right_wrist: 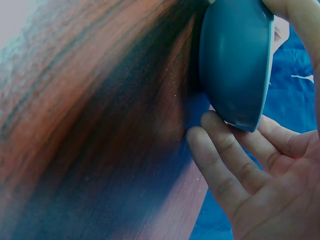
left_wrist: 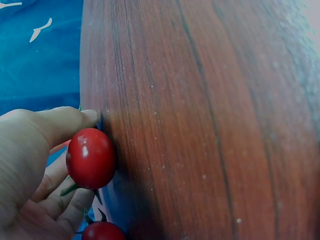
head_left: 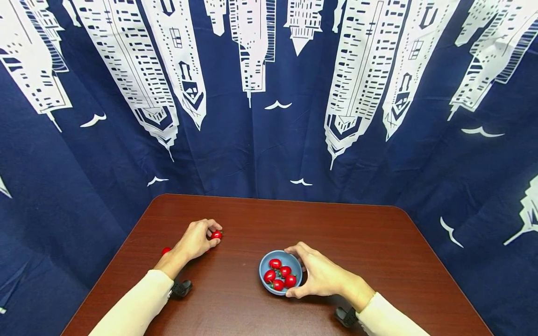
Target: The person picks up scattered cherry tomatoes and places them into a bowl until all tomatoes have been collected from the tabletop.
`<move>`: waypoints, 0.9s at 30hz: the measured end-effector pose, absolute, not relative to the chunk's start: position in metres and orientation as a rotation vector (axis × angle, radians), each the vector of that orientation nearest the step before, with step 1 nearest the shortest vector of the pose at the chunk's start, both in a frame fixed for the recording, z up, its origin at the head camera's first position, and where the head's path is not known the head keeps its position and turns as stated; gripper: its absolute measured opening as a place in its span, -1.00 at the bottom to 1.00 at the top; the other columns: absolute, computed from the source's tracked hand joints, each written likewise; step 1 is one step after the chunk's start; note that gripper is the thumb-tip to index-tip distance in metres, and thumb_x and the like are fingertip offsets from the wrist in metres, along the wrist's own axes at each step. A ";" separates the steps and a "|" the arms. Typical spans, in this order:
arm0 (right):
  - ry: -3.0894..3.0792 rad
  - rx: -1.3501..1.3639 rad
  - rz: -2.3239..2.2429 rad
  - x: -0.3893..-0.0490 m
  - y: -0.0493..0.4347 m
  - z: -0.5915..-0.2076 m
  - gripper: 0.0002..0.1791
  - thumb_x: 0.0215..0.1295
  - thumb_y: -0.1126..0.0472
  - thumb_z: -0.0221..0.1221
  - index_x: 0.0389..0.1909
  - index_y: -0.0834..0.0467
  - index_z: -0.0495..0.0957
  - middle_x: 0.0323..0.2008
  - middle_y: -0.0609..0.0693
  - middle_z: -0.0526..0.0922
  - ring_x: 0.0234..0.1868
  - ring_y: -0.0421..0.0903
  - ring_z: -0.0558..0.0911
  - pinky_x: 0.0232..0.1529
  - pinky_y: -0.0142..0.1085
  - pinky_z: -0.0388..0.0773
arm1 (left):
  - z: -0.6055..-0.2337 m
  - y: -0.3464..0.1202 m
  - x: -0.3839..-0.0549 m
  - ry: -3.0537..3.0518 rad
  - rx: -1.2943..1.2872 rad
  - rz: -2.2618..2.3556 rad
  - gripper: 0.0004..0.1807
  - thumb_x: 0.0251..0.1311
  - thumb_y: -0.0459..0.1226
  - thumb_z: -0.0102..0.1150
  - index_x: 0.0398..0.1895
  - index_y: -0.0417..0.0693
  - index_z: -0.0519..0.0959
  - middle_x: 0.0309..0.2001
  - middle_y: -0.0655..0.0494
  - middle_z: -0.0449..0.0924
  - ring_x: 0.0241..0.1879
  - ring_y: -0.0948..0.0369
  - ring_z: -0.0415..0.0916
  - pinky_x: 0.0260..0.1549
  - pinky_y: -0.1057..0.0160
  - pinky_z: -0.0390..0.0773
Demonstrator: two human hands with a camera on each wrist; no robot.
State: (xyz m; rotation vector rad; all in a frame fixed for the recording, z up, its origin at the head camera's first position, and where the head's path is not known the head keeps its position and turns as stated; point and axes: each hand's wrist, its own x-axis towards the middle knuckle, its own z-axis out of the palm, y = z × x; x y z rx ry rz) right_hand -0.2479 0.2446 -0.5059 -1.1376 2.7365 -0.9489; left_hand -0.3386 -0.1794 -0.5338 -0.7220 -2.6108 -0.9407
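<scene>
My left hand (head_left: 195, 240) is at the table's left side, its thumb and fingers pinching a red cherry tomato (head_left: 216, 234) with a green stem. In the left wrist view the thumb mostly hides that tomato. A nearer cherry tomato (left_wrist: 91, 159) and another one (left_wrist: 103, 231) lie beside the palm. From above, one loose tomato (head_left: 166, 250) peeks out past the left wrist. My right hand (head_left: 323, 273) holds a small blue bowl (head_left: 264, 285) from the right, thumb at the near rim, fingers on the far side. Several cherry tomatoes (head_left: 285, 271) sit inside the bowl.
The brown wooden table (head_left: 235, 308) has rounded far corners. Behind and around it hangs a dark blue curtain (head_left: 252, 154) printed with white buildings and birds. A black wrist strap piece (head_left: 181, 289) shows under the left sleeve, a similar one (head_left: 346, 317) under the right.
</scene>
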 end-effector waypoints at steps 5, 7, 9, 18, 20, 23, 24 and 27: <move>2.726 -1.120 -0.957 -0.247 0.244 -0.507 0.06 0.12 -0.22 0.78 0.48 0.23 0.53 0.28 0.03 0.69 0.04 -0.29 0.81 0.12 -0.36 0.81 | -0.525 -0.175 -0.332 -2.659 -0.667 -0.950 -0.68 0.19 -0.45 0.69 -0.01 -0.15 0.83 -0.20 0.01 0.81 -0.26 0.23 0.75 -0.18 0.24 0.78; 2.722 -1.120 -0.957 -0.247 0.244 -0.507 0.06 0.12 -0.22 0.78 0.48 0.23 0.53 0.28 0.03 0.69 0.04 -0.28 0.81 0.12 -0.36 0.81 | -0.517 -0.171 -0.327 -2.705 -0.619 -0.945 -0.69 0.22 -0.44 0.70 -0.01 -0.13 0.84 -0.17 0.02 0.82 -0.23 0.21 0.77 -0.13 0.22 0.81; 2.722 -1.124 -0.954 -0.246 0.244 -0.506 0.05 0.12 -0.21 0.78 0.48 0.23 0.52 0.30 0.04 0.69 0.05 -0.28 0.81 0.13 -0.35 0.82 | -0.513 -0.169 -0.325 -2.737 -0.587 -0.926 -0.70 0.25 -0.43 0.70 0.01 -0.11 0.85 -0.13 0.01 0.83 -0.19 0.20 0.79 -0.09 0.20 0.82; 2.709 -1.106 -0.964 -0.247 0.244 -0.504 0.05 0.12 -0.18 0.78 0.48 0.23 0.51 0.30 0.05 0.68 0.07 -0.24 0.84 0.14 -0.34 0.83 | -0.503 -0.163 -0.320 -2.734 -0.566 -0.900 -0.71 0.28 -0.40 0.71 0.02 -0.06 0.84 -0.09 0.06 0.83 -0.17 0.19 0.80 -0.07 0.20 0.83; 2.711 -1.112 -0.956 -0.247 0.244 -0.503 0.05 0.13 -0.19 0.78 0.48 0.23 0.52 0.31 0.05 0.69 0.07 -0.23 0.84 0.16 -0.34 0.83 | -0.501 -0.161 -0.318 -2.721 -0.583 -0.903 -0.71 0.28 -0.41 0.70 0.02 -0.07 0.84 -0.11 0.06 0.82 -0.18 0.19 0.79 -0.08 0.21 0.82; 2.722 -1.123 -0.942 -0.247 0.244 -0.503 0.05 0.13 -0.20 0.78 0.47 0.22 0.52 0.31 0.05 0.69 0.08 -0.24 0.84 0.18 -0.32 0.83 | -0.498 -0.158 -0.316 -2.699 -0.622 -0.895 -0.71 0.29 -0.41 0.69 0.02 -0.07 0.84 -0.12 0.06 0.81 -0.18 0.20 0.78 -0.10 0.21 0.82; 2.725 -1.130 -0.939 -0.247 0.244 -0.503 0.04 0.13 -0.21 0.78 0.47 0.22 0.52 0.31 0.05 0.69 0.08 -0.24 0.84 0.18 -0.32 0.83 | -0.497 -0.157 -0.315 -2.692 -0.634 -0.891 -0.71 0.28 -0.42 0.69 0.02 -0.08 0.84 -0.12 0.06 0.81 -0.19 0.20 0.77 -0.10 0.21 0.82; 2.734 -1.143 -0.930 -0.247 0.243 -0.502 0.04 0.13 -0.21 0.78 0.46 0.23 0.53 0.30 0.06 0.69 0.07 -0.25 0.84 0.17 -0.32 0.83 | -0.494 -0.153 -0.312 -2.669 -0.669 -0.880 -0.70 0.28 -0.42 0.70 0.02 -0.07 0.84 -0.12 0.08 0.81 -0.19 0.21 0.76 -0.11 0.21 0.82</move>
